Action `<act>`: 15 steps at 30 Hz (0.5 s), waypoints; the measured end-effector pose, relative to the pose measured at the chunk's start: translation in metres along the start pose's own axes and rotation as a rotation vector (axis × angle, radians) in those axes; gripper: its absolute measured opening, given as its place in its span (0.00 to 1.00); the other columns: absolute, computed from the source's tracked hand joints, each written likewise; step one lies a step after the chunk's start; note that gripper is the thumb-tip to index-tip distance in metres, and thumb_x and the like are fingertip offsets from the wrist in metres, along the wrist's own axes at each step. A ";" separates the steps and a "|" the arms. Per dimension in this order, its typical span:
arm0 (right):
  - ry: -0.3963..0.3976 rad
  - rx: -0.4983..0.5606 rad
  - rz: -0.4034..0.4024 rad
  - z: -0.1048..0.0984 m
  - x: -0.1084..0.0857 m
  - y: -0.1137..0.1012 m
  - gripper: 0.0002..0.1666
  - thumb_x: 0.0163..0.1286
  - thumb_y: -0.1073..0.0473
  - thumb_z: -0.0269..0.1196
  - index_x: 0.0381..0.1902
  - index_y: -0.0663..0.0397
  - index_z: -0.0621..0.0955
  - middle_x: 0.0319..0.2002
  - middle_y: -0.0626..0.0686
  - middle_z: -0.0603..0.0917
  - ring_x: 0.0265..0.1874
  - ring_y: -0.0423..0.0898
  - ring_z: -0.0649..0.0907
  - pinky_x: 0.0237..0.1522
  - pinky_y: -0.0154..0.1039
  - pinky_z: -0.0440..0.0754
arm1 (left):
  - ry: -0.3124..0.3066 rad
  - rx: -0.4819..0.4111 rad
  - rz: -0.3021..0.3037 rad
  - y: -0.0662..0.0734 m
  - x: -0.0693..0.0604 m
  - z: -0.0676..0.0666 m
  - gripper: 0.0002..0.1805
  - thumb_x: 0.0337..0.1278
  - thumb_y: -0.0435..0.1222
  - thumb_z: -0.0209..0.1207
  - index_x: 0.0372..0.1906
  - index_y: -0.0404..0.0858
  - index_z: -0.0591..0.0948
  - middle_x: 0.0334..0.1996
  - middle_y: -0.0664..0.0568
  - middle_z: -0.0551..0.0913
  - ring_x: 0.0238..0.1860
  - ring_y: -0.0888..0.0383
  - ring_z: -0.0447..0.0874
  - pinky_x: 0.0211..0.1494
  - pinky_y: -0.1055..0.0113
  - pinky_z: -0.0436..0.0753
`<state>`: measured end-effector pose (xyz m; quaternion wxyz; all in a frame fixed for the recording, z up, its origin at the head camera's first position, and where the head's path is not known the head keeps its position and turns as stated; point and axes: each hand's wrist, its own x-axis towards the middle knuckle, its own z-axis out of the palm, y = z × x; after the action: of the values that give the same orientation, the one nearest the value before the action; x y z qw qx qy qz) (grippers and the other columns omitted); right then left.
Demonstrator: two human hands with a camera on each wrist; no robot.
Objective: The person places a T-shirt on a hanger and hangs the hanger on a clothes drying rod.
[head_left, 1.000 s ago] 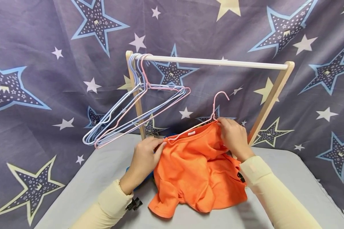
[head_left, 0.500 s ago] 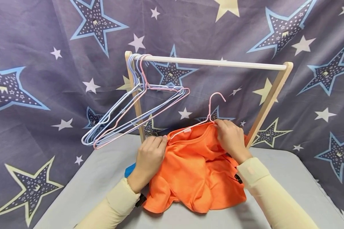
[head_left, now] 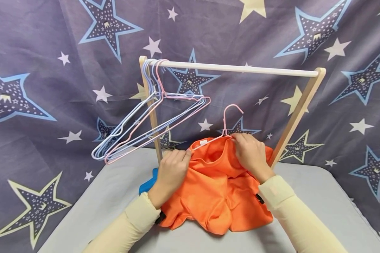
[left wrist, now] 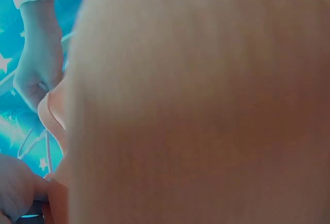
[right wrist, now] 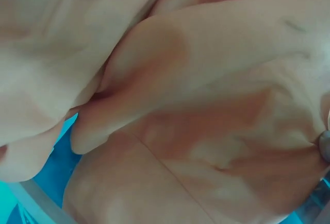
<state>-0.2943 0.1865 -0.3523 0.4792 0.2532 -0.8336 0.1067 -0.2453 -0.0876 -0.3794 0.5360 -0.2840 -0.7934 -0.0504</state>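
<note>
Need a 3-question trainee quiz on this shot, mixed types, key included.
1. True or false: the pink hanger partly inside the orange shirt is off the white rail.
2. In the head view, the other hangers hang near the rail's: A) left end B) middle C) right end.
3. Fill in: the left hand and right hand grip the shirt at its ____.

Key: 1 true; 2 A; 3 neckline.

Open span along the white round rod [head_left: 240,68], bunched blue and pink wire hangers [head_left: 159,94] blocking its left end, slanting light-wood post [head_left: 299,112] bounding its right, orange cloth shirt [head_left: 209,189], left hand [head_left: 172,170] and right hand [head_left: 251,151] crowding the space below, purple star-printed curtain [head_left: 215,28] behind.
</note>
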 end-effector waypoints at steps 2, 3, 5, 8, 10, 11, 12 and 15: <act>-0.002 0.000 -0.010 0.001 0.000 -0.002 0.07 0.69 0.62 0.65 0.43 0.58 0.86 0.33 0.58 0.87 0.32 0.59 0.86 0.25 0.55 0.84 | -0.012 -0.007 -0.008 0.002 0.001 0.001 0.10 0.69 0.30 0.57 0.42 0.32 0.88 0.29 0.48 0.83 0.30 0.49 0.80 0.30 0.58 0.74; -0.003 -0.001 -0.014 0.001 0.000 -0.003 0.08 0.69 0.62 0.65 0.43 0.58 0.86 0.32 0.58 0.87 0.32 0.59 0.86 0.25 0.55 0.84 | -0.024 -0.021 -0.018 0.002 0.002 0.001 0.09 0.69 0.30 0.58 0.42 0.33 0.88 0.30 0.49 0.84 0.30 0.49 0.80 0.30 0.58 0.74; -0.003 -0.007 -0.015 0.001 0.000 -0.004 0.08 0.69 0.62 0.66 0.43 0.59 0.86 0.32 0.58 0.87 0.32 0.59 0.86 0.25 0.55 0.84 | -0.054 -0.070 -0.053 0.003 0.003 -0.001 0.08 0.68 0.31 0.60 0.43 0.33 0.88 0.32 0.49 0.84 0.32 0.49 0.81 0.31 0.57 0.75; -0.009 -0.002 0.014 0.001 0.000 -0.003 0.08 0.70 0.62 0.65 0.44 0.58 0.86 0.34 0.58 0.87 0.34 0.59 0.87 0.26 0.55 0.84 | -0.108 -0.161 -0.119 0.001 0.005 -0.008 0.10 0.68 0.34 0.63 0.46 0.33 0.88 0.36 0.47 0.87 0.35 0.48 0.83 0.37 0.55 0.81; -0.006 0.008 0.033 0.000 0.000 -0.002 0.08 0.70 0.62 0.65 0.45 0.58 0.86 0.35 0.58 0.87 0.35 0.59 0.87 0.27 0.56 0.85 | -0.148 -0.205 -0.162 -0.002 0.007 -0.014 0.13 0.67 0.36 0.63 0.49 0.32 0.88 0.39 0.45 0.87 0.38 0.47 0.84 0.43 0.52 0.83; -0.003 0.013 0.042 0.000 0.000 -0.001 0.08 0.70 0.62 0.65 0.45 0.58 0.86 0.35 0.58 0.88 0.35 0.59 0.87 0.27 0.56 0.85 | -0.169 -0.218 -0.183 -0.004 0.009 -0.016 0.14 0.68 0.36 0.63 0.51 0.32 0.87 0.41 0.44 0.88 0.39 0.46 0.84 0.46 0.52 0.84; -0.001 0.019 0.049 0.000 0.001 -0.001 0.08 0.70 0.62 0.65 0.45 0.58 0.85 0.35 0.58 0.87 0.35 0.59 0.87 0.27 0.56 0.84 | -0.191 -0.225 -0.202 -0.007 0.010 -0.018 0.14 0.68 0.36 0.63 0.52 0.32 0.87 0.42 0.44 0.88 0.40 0.45 0.84 0.48 0.51 0.84; 0.016 0.028 0.055 0.000 0.004 0.000 0.08 0.71 0.62 0.65 0.45 0.59 0.85 0.35 0.58 0.87 0.35 0.59 0.87 0.27 0.57 0.84 | -0.261 -0.241 -0.246 -0.012 0.013 -0.022 0.14 0.68 0.37 0.64 0.52 0.32 0.87 0.43 0.44 0.88 0.42 0.44 0.85 0.51 0.51 0.83</act>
<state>-0.2958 0.1858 -0.3491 0.4793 0.2361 -0.8347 0.1333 -0.2368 -0.1009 -0.3562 0.3806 -0.2512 -0.8730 -0.1728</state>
